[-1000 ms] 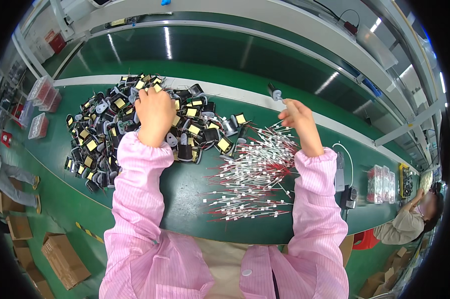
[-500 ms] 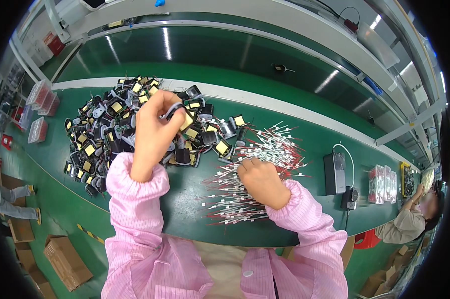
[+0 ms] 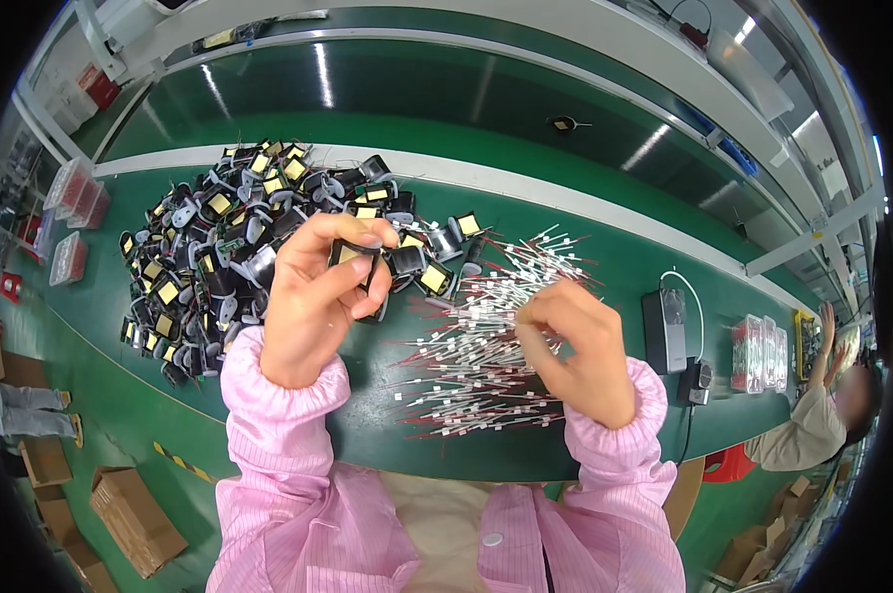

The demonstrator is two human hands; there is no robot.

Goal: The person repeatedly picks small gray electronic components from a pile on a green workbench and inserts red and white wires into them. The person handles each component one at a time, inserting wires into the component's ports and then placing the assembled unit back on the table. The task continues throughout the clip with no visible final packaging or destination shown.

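My left hand (image 3: 306, 301) is closed in a pinch around a small black component with a yellow pad (image 3: 346, 253), held above the bench. Behind and left of it lies a large heap of similar black components (image 3: 209, 272) with yellow pads and grey rims. My right hand (image 3: 590, 351) hovers at the right side of a spread of thin red and white wires (image 3: 476, 368) with small white tips. Its thumb and fingers curl together; whatever is between them is too small or hidden to make out.
A green bench (image 3: 367, 435) bears everything. Beyond it runs a dark belt with a single component (image 3: 563, 124). To the right stand a black power box (image 3: 664, 331) and clear boxes (image 3: 753, 353); more clear boxes (image 3: 68, 259) sit far left. A co-worker (image 3: 812, 420) is at far right.
My left hand has come down toward me with the component, its fingers now turned around it. My right hand has lifted off the wires, moved right and turned over somewhat.
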